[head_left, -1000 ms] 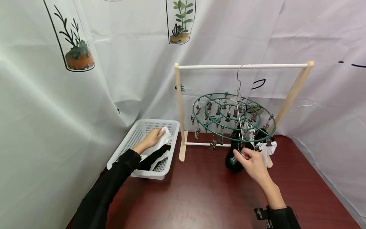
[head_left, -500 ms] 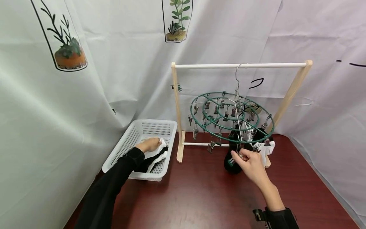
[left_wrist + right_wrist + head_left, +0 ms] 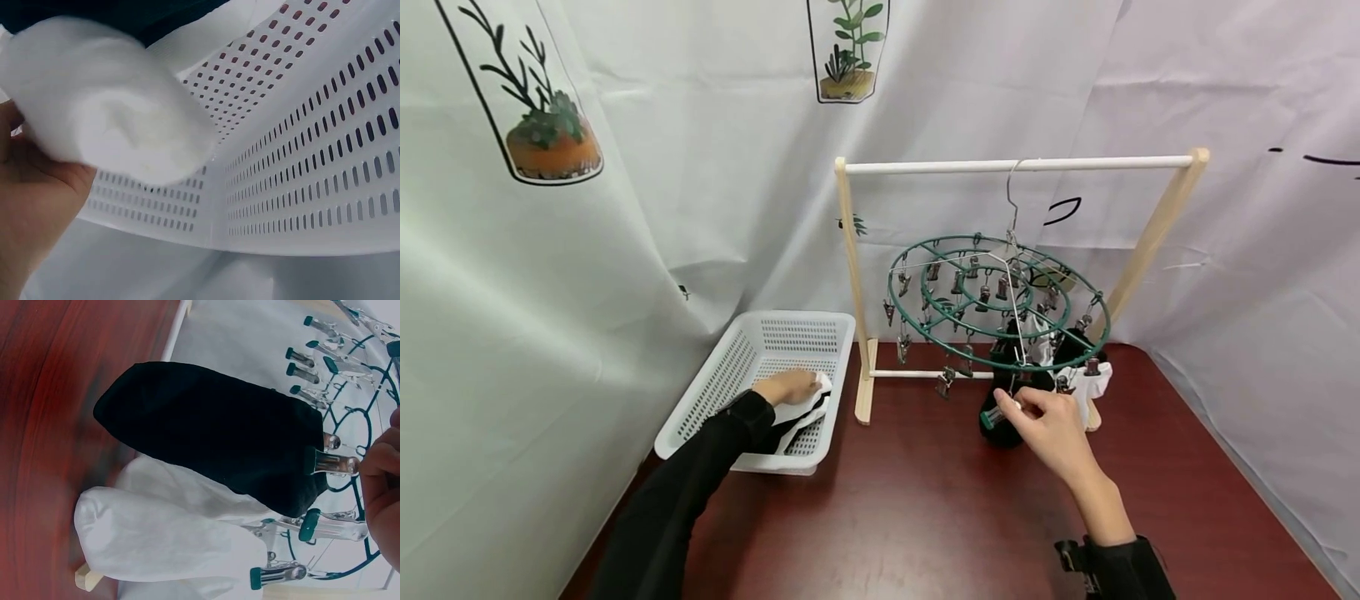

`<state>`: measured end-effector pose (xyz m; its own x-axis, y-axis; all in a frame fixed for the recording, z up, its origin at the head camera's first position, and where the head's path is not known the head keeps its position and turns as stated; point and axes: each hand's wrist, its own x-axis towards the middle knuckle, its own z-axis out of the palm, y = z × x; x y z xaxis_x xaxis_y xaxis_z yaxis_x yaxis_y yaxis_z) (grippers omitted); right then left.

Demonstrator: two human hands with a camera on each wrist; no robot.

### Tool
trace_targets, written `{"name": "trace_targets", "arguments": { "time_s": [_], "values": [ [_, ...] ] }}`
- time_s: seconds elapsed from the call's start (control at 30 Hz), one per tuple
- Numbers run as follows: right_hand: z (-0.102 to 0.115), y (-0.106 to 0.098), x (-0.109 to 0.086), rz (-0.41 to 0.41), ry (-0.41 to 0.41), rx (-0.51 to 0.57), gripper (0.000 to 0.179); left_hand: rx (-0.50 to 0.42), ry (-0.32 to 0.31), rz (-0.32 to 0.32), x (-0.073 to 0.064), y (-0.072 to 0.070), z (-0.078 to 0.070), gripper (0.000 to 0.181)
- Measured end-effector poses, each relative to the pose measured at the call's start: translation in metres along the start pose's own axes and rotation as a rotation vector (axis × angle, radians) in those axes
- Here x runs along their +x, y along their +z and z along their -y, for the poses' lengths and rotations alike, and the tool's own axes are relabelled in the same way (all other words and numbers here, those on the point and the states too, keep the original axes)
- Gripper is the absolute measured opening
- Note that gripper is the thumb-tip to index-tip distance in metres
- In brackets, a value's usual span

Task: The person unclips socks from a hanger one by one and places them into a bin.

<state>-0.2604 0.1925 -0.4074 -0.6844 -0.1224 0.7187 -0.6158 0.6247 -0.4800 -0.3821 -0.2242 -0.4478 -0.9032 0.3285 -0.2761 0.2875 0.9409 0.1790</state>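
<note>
My left hand (image 3: 787,387) is down inside the white basket (image 3: 667,433) and grips a white sock (image 3: 822,385). In the left wrist view that sock (image 3: 119,106) bulges beyond the fingers, close to the camera. A black sock (image 3: 767,440) and another white piece (image 3: 805,425) lie beside it, partly covered. On the other side, my right hand (image 3: 1052,429) pinches a metal clip (image 3: 992,417) with a green tip, hanging from the green round drying rack (image 3: 992,362). In the right wrist view, a black sock (image 3: 212,431) and white socks (image 3: 156,537) hang from clips close to this hand.
A wooden stand (image 3: 850,275) with a white top rod (image 3: 925,167) carries the rack by its hook. Many clips (image 3: 945,382) dangle around the rings. The dark red table (image 3: 880,517) spreads in front, and a white printed curtain (image 3: 715,125) encloses the back and sides.
My left hand has drawn nearer to me within the basket, bringing the white sock along. The right hand keeps its pinch on the clip. The head view has shifted slightly to the right.
</note>
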Motion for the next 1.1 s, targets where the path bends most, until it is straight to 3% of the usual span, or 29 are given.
{"name": "trace_targets", "arguments": {
  "time_s": [0.13,0.23,0.27,0.33,0.4,0.47,0.57,0.63,0.73,0.83,0.93,1.1],
  "values": [
    [0.002,0.0,0.004,-0.006,0.008,-0.042,0.033,0.088,0.021,-0.1,-0.003,-0.013,-0.003,0.035],
    [0.003,0.0,0.005,-0.021,0.009,-0.062,0.025,0.164,-0.017,-0.178,-0.005,-0.022,-0.007,0.042],
    [0.003,0.001,0.006,-0.024,0.009,-0.066,0.023,0.181,-0.028,-0.214,-0.005,-0.025,-0.009,0.043],
    [0.004,0.001,0.006,-0.025,0.012,-0.069,0.018,0.226,-0.024,-0.344,-0.007,-0.03,-0.016,0.04],
    [0.004,0.002,0.007,-0.022,0.016,-0.068,0.015,0.27,0.02,-0.549,-0.01,-0.037,-0.029,0.035],
    [0.004,0.002,0.007,-0.017,0.023,-0.068,0.012,0.285,0.121,-0.836,-0.012,-0.047,-0.049,0.034],
    [0.005,0.001,0.007,-0.021,0.027,-0.066,0.012,0.215,0.332,-1.214,-0.019,-0.064,-0.095,0.031],
    [0.006,0.001,0.007,-0.027,0.023,-0.063,0.012,0.133,0.495,-1.371,-0.025,-0.072,-0.13,0.027],
    [0.007,0.002,0.006,-0.034,-0.002,-0.054,0.01,0.07,0.684,-1.44,-0.033,-0.07,-0.183,0.019],
    [0.008,0.004,0.002,-0.033,-0.031,-0.044,0.01,0.127,0.792,-1.441,-0.035,-0.056,-0.225,0.018],
    [0.009,0.007,-0.003,-0.029,-0.057,-0.036,0.017,0.249,0.825,-1.468,-0.032,-0.04,-0.251,0.017],
    [0.012,0.006,-0.005,-0.031,-0.084,-0.038,0.04,0.397,0.768,-1.515,-0.023,-0.033,-0.273,0.016]
  ]
}}
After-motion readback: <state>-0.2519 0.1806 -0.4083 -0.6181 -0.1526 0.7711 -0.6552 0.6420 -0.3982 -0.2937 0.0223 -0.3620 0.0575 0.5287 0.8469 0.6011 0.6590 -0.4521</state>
